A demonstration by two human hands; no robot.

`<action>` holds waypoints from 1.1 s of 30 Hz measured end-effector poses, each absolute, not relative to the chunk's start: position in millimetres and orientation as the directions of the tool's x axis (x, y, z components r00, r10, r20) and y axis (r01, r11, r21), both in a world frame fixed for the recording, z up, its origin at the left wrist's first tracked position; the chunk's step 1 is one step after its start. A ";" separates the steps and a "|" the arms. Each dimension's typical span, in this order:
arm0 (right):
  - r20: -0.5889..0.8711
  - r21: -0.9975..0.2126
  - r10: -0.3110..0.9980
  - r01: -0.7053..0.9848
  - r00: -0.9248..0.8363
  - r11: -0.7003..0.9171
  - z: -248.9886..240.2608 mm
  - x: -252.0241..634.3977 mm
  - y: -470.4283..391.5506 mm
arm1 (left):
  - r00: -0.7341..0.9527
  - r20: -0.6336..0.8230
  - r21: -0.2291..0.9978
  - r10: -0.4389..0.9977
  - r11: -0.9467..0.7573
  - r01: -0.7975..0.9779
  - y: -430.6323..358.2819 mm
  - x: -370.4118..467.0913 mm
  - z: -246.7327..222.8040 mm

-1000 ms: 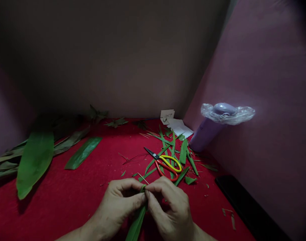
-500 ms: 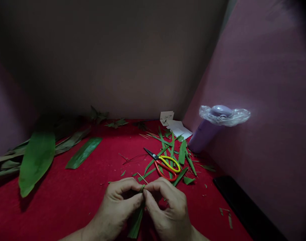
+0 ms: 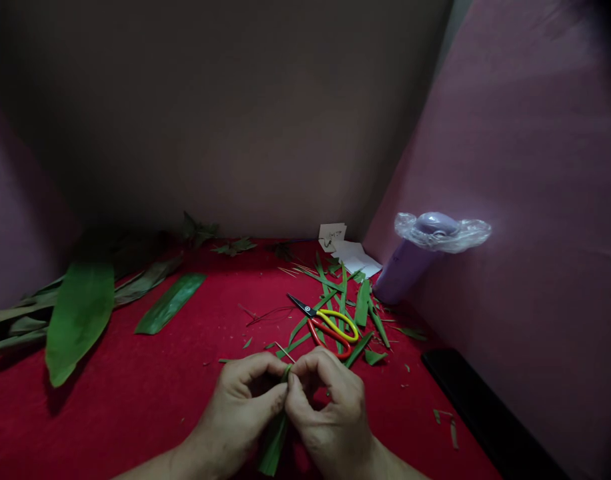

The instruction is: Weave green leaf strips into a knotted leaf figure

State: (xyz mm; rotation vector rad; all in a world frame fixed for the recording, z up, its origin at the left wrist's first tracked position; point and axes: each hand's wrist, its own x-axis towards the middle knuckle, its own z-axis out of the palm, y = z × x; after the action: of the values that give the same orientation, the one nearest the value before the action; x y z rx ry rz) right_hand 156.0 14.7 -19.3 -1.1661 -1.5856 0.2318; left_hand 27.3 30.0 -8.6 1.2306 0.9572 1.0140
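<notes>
A folded strip of green leaf (image 3: pixel 274 445) hangs down between my hands at the near middle of the red cloth. My left hand (image 3: pixel 245 403) pinches its upper end from the left, thumb against forefinger. From the right, my right hand (image 3: pixel 330 407) pinches the same end, and the fingertips of both hands nearly meet there. A thin wooden stick (image 3: pixel 284 353) shows just beyond the fingertips; whether it is held, I cannot tell. Scissors (image 3: pixel 328 323) with one yellow and one red handle lie a little past my right hand.
Cut leaf strips (image 3: pixel 343 287) are strewn behind the scissors. A large leaf (image 3: pixel 80 320) and a trimmed leaf piece (image 3: pixel 171 305) lie to the left. At the right are a purple bottle (image 3: pixel 405 270) topped with clear plastic, white papers (image 3: pixel 356 259) and a long black object (image 3: pixel 485 413).
My right hand has shifted slightly left and its fingers have closed in a little nearer the left fingertips. The view has turned slightly. Both hands still pinch the leaf strip.
</notes>
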 end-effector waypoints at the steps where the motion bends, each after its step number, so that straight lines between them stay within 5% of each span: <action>1: 0.639 -0.670 0.764 0.546 0.081 0.502 -19.6 156.4 15.1 | 0.282 -0.059 0.990 0.958 0.093 -0.108 29.9 27.9 -7.8; 9: 0.677 -0.646 0.735 0.499 0.027 0.577 -20.7 159.6 15.4 | 0.298 -0.175 0.947 0.938 0.243 -0.211 29.7 27.9 -3.7; 33: 0.633 -0.707 0.766 0.324 -0.107 0.629 -13.1 174.4 16.2 | 0.321 -0.307 0.920 0.896 0.365 -0.140 39.0 24.2 -0.2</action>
State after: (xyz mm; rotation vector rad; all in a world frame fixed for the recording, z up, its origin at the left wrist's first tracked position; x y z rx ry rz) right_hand 174.4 16.2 -13.1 -0.9010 -1.6962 0.4771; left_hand 24.2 39.0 -0.2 0.9419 0.9994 0.8330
